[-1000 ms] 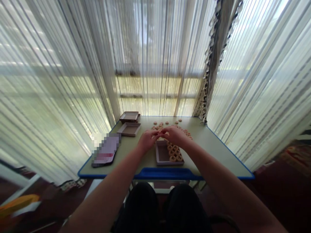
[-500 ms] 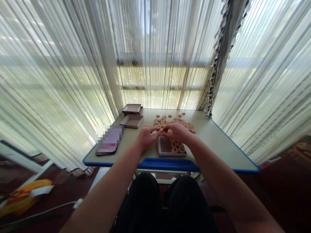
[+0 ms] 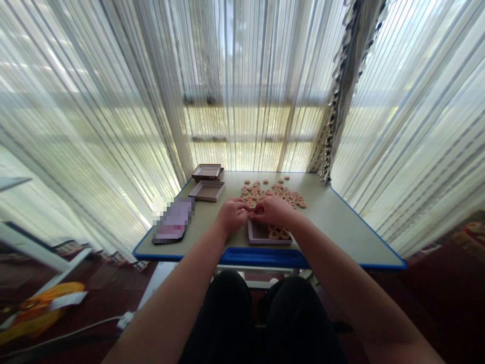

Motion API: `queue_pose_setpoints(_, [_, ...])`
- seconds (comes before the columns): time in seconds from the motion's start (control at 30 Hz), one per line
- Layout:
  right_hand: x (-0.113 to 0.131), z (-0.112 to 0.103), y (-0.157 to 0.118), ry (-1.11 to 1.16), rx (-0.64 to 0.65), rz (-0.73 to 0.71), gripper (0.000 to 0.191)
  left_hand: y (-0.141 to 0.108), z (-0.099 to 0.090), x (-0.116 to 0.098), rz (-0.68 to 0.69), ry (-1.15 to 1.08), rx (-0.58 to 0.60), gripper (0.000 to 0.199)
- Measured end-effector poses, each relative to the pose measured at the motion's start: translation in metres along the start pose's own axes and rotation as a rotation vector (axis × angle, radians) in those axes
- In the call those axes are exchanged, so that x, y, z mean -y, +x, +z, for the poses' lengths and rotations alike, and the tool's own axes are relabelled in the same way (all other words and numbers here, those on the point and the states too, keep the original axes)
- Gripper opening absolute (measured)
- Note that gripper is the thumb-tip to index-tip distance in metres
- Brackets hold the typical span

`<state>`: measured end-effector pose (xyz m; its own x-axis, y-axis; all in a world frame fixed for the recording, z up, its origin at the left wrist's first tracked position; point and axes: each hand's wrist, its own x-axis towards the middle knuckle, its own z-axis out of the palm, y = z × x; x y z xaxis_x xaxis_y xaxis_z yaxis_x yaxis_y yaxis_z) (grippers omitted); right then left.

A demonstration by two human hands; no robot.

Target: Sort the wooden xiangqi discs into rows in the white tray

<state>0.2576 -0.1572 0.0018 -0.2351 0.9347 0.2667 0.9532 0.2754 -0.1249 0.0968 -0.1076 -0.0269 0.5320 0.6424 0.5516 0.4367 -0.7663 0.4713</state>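
Near the far left corner of a shallow open box, my two hands meet. My right hand reaches over the box with thumb and fingers pinched on a small round Chinese chess piece, mostly covered by the fingertips. My left hand is beside the box's left wall, its fingers curled round what looks like another piece, largely hidden. Inside the box, carved wooden Chinese chess pieces lie on the right side, partly under my right wrist. Many loose pieces are scattered on the table beyond my hands.
Another open shallow tray lies at the table's left, with stacked box parts behind it. A phone-like slab, blurred out, rests at the left edge. The table has a blue rim. Sheer curtains hang behind it.
My right hand has come down and nearer, from beyond the box to its far left corner, covering more of the pieces inside. The left hand has shifted slightly right and nearer.
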Motion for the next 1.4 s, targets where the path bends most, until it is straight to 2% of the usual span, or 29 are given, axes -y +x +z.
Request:
queue_pose_setpoints(0.13, [0.0006,0.0027,0.0007,-0.027,0.004,0.001,0.032,0.0011,0.0002,0.0007,-0.045,0.049,-0.058,0.023])
queue_pose_setpoints(0.5, [0.0050,0.0026,0.0016,-0.040,-0.052,0.006,0.028,0.0012,0.0007,-0.0002,-0.061,0.145,-0.023,0.023])
queue_pose_setpoints(0.7, [0.0071,0.0014,0.0000,-0.064,-0.011,0.039,0.030,0.0012,0.0024,0.0018,-0.051,0.159,-0.016,0.024])
queue_pose_setpoints(0.93, [0.0089,-0.0042,-0.0023,-0.096,-0.016,0.003,0.031,0.0014,0.0039,0.0037,-0.045,0.163,-0.007,0.025])
queue_pose_setpoints(1.4, [0.0083,-0.0013,-0.0005,-0.072,-0.031,-0.033,0.025,0.0018,0.0028,0.0016,-0.051,0.164,-0.004,0.022])
